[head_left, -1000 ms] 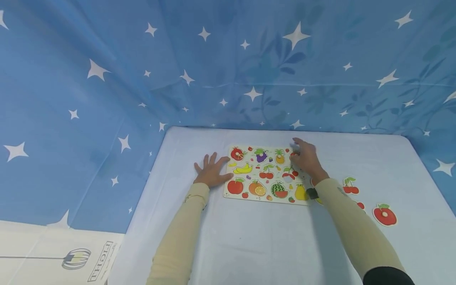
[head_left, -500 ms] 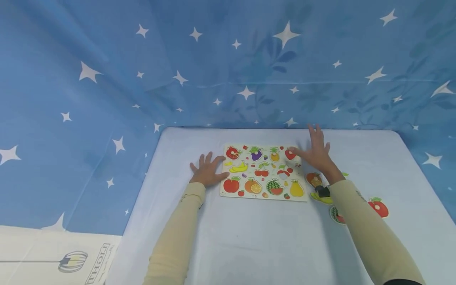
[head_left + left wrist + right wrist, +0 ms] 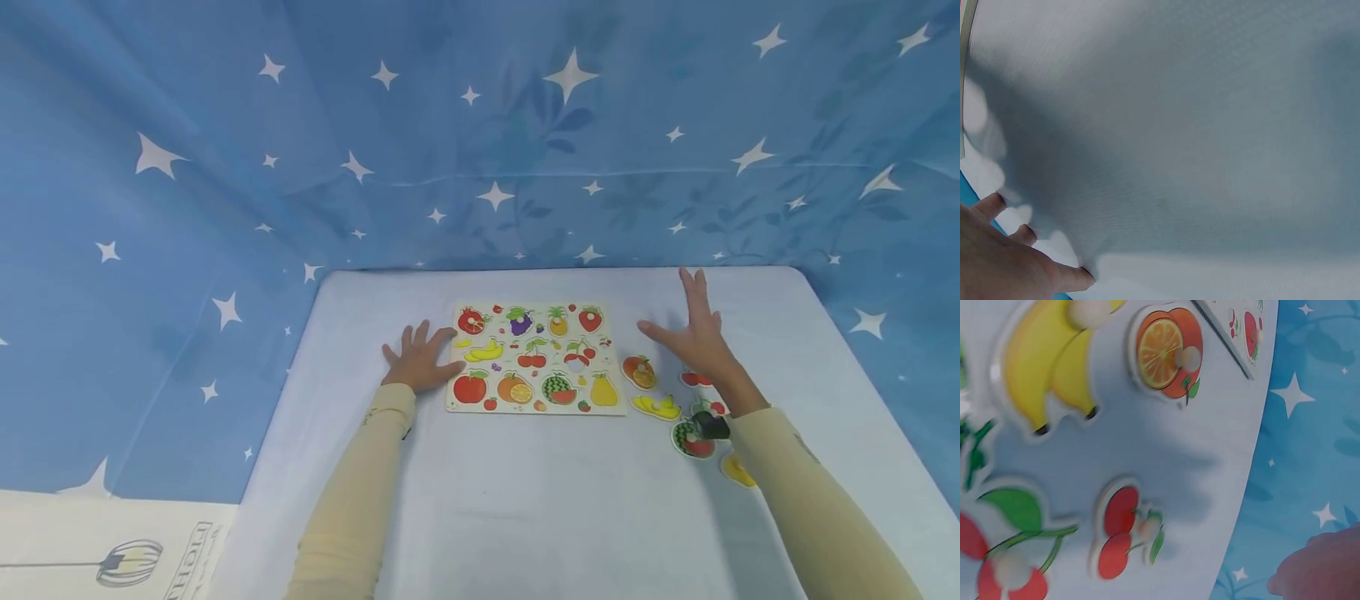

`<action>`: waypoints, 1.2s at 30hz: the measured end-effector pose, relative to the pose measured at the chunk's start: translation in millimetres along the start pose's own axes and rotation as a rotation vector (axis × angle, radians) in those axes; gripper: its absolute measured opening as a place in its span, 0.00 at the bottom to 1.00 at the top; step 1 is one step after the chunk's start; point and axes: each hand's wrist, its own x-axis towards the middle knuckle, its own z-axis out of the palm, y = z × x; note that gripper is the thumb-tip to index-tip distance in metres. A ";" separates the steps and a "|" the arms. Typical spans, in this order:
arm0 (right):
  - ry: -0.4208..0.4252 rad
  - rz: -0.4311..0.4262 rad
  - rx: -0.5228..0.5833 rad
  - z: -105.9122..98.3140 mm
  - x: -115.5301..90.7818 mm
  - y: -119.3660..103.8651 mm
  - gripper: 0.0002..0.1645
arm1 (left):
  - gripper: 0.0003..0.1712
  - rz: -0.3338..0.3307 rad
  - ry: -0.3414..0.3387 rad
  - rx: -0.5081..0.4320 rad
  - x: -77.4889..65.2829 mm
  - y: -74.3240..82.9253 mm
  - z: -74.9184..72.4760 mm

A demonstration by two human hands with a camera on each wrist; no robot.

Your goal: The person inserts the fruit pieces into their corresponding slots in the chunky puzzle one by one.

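Observation:
A fruit puzzle board (image 3: 463,408) lies on the white-covered table. My left hand (image 3: 418,360) has its fingers spread at the board's left edge, thumb and forefinger right at the rim. In the left wrist view, other fingertips of the left hand (image 3: 1022,265) meet the cloth. To the right of the board, my right hand (image 3: 697,340) is spread and holds nothing. Knobbed pieces sit in the top row: pomegranate (image 3: 471,322), grapes (image 3: 520,322), pineapple (image 3: 558,323) and strawberry (image 3: 590,319). Loose near the right hand lie an orange piece (image 3: 639,372) and a cherry piece (image 3: 1116,528).
More loose pieces lie right of the board: bananas (image 3: 656,407), watermelon (image 3: 693,439) and a yellow piece (image 3: 738,471) partly under the sleeve in view. A blue star-patterned curtain (image 3: 420,125) borders the table at the back and left.
My right hand has let go of the strawberry piece and moved right, off the board, its fingers spreading. The left hand stays at the board's left edge. The whole view has shifted slightly.

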 end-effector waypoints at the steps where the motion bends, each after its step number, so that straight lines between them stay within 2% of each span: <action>1: 0.002 0.006 0.001 -1.9 -3.7 1.2 0.65 | 0.43 -0.002 -0.002 0.003 -0.5 0.5 -0.7; 7: 0.014 0.053 -0.008 -9.3 -21.2 5.4 0.66 | 0.42 -0.009 -0.017 0.000 -6.9 7.1 -8.9; 13: -0.008 0.113 0.009 -13.2 -36.3 8.2 0.67 | 0.42 -0.010 -0.025 -0.004 -9.5 6.5 -9.6; 19: -0.010 0.100 0.046 -15.9 -53.3 15.0 0.66 | 0.43 0.005 -0.029 -0.012 -8.8 6.1 -9.2; 24: -0.020 0.081 0.054 -9.2 -65.3 21.9 0.67 | 0.42 0.005 -0.022 -0.018 -9.4 6.7 -10.4; 36: -0.050 0.110 0.037 9.1 -86.8 29.7 0.62 | 0.43 0.016 0.000 -0.023 -4.1 2.4 -1.7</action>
